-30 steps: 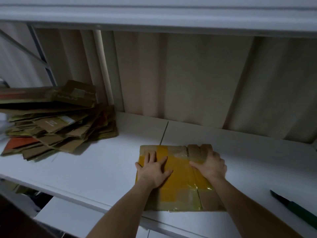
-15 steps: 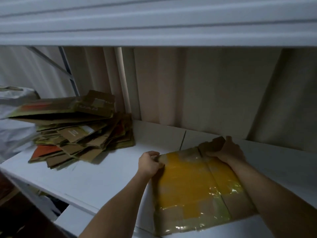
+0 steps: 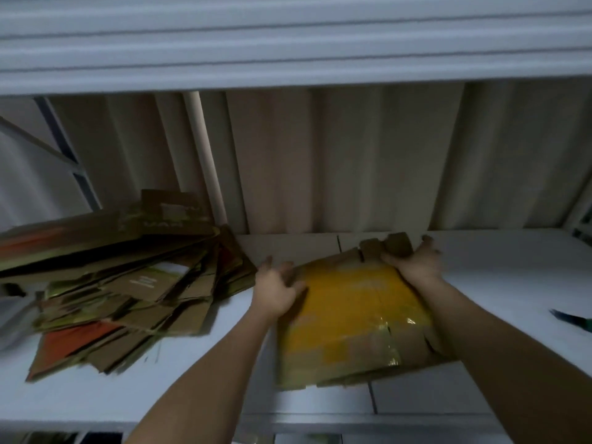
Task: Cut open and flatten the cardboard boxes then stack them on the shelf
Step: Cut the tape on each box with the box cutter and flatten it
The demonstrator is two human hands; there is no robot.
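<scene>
**Yellow-taped box held flat over the shelf**

Cardboard, flattened and wrapped in yellow tape, is what you hold: the box (image 3: pixel 349 318) is between your two hands, its far edge tipped up, above the white shelf (image 3: pixel 192 389). Whether its near edge touches the shelf cannot be told through the blur.

Your left hand (image 3: pixel 277 288) grips the box's left far corner, fingers curled over the edge and thumb on the taped face. Your right hand (image 3: pixel 416 262) grips the far right corner, fingers wrapped round the brown flaps (image 3: pixel 384 246) that stick up there.

To your left, the pile (image 3: pixel 125 280) of flattened boxes lies on the same shelf, fanned out, with an orange sheet (image 3: pixel 77 339) showing near its lower edge. Your left hand is just beside the pile's right edge, not touching it.

At the far right of the shelf lies a dark, green-handled knife (image 3: pixel 573 319), well apart from the box. A pale curtain (image 3: pixel 352 161) hangs behind the shelf.
</scene>
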